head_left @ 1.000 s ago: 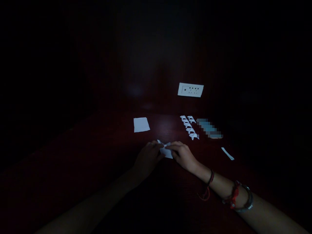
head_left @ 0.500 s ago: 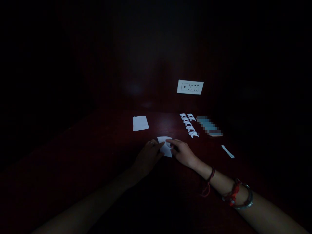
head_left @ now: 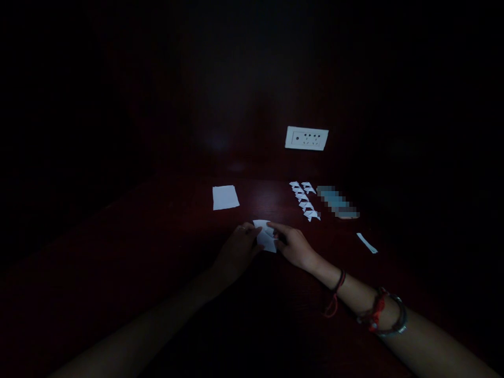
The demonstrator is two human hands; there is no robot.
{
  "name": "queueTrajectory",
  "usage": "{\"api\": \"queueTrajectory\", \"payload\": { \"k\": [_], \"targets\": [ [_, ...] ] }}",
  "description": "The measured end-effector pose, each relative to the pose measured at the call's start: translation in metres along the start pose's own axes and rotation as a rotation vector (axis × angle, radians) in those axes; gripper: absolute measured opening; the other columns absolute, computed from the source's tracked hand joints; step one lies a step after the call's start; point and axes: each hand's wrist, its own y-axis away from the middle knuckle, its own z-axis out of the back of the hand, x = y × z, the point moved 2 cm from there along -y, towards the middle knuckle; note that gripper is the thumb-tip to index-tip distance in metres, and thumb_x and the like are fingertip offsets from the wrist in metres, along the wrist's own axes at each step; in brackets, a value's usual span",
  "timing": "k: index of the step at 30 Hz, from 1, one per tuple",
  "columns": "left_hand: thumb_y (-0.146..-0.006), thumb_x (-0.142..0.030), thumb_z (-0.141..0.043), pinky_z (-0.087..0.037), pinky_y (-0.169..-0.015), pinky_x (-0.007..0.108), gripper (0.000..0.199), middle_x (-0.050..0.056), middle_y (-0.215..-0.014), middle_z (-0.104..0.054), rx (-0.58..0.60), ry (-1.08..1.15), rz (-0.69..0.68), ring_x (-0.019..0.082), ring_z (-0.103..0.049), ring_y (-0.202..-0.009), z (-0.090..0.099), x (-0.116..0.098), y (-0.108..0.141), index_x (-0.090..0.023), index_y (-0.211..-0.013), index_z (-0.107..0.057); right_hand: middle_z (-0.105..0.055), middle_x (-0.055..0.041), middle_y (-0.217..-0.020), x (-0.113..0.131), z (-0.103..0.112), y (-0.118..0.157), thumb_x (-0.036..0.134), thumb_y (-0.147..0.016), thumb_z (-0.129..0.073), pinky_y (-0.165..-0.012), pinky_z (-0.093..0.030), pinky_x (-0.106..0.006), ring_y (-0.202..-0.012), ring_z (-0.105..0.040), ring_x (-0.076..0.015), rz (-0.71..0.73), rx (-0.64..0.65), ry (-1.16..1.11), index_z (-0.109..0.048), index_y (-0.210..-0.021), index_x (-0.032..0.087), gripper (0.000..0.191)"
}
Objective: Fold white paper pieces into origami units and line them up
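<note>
A small sheet of white paper (head_left: 266, 242) lies between my hands on the dark red table, with a crease or curl across its middle. My left hand (head_left: 240, 247) grips its left edge, thumb and fingertips on the paper. From the other side my right hand (head_left: 295, 245) holds the right edge, its index finger stretched over the upper part and its thumb near the lower right. Beyond them, several folded white paper pieces (head_left: 302, 197) stand in two rows at the right. A stack of white paper sheets (head_left: 226, 198) rests at the far left.
A phone (head_left: 337, 202), its screen blurred out, lies right of the folded pieces. Nearer on the right is a thin white paper strip (head_left: 367, 243). A white socket panel (head_left: 306, 138) is on the wall behind. The surroundings are very dark.
Both hands keep nearly the same hold on the paper. My right index finger has shifted slightly, and the whole view has moved a little.
</note>
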Motion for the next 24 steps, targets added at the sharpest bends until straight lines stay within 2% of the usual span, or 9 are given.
{"api": "queueTrajectory", "payload": {
  "k": [6,14,19,24],
  "targets": [
    [-0.077,-0.017,-0.050,-0.040,-0.079,0.033,0.033,0.006,-0.099,-0.046,0.005,-0.026,0.005,0.019,-0.044,-0.092,0.002,-0.005,0.001,-0.016,-0.109,-0.046,-0.059,-0.0052,-0.089,0.001,-0.001,0.000,0.001,-0.065,-0.045,-0.076,-0.042,-0.027,-0.078,-0.054,-0.0128,0.006,-0.001,0.020,-0.048,-0.114,0.015,0.051],
    [-0.081,-0.016,-0.043,-0.040,-0.080,0.033,0.030,0.006,-0.103,-0.050,0.072,-0.058,0.038,0.019,-0.047,-0.093,0.010,-0.015,0.006,-0.017,-0.111,-0.045,-0.060,-0.0038,-0.080,0.002,0.003,-0.003,0.006,-0.068,-0.046,-0.067,-0.042,-0.024,-0.067,-0.053,-0.0112,-0.028,-0.038,0.046,-0.052,-0.109,0.014,0.043],
    [-0.080,-0.016,-0.044,-0.037,-0.086,0.036,0.026,0.006,-0.111,-0.048,0.049,-0.006,0.048,0.020,-0.045,-0.101,0.004,-0.010,0.003,-0.018,-0.105,-0.051,-0.060,-0.0026,-0.072,0.000,0.003,-0.012,0.009,-0.069,-0.047,-0.061,-0.041,-0.024,-0.059,-0.051,-0.0108,-0.042,-0.097,0.088,-0.059,-0.098,0.016,0.032],
    [-0.079,-0.018,-0.046,-0.036,-0.087,0.038,0.027,0.003,-0.116,-0.046,0.122,0.080,0.053,0.020,-0.042,-0.106,-0.003,0.000,-0.005,-0.022,-0.104,-0.052,-0.058,-0.0018,-0.072,-0.004,0.003,-0.017,0.009,-0.069,-0.047,-0.061,-0.040,-0.024,-0.060,-0.050,-0.0103,-0.005,-0.126,0.118,-0.060,-0.092,0.018,0.028]
  ]
}}
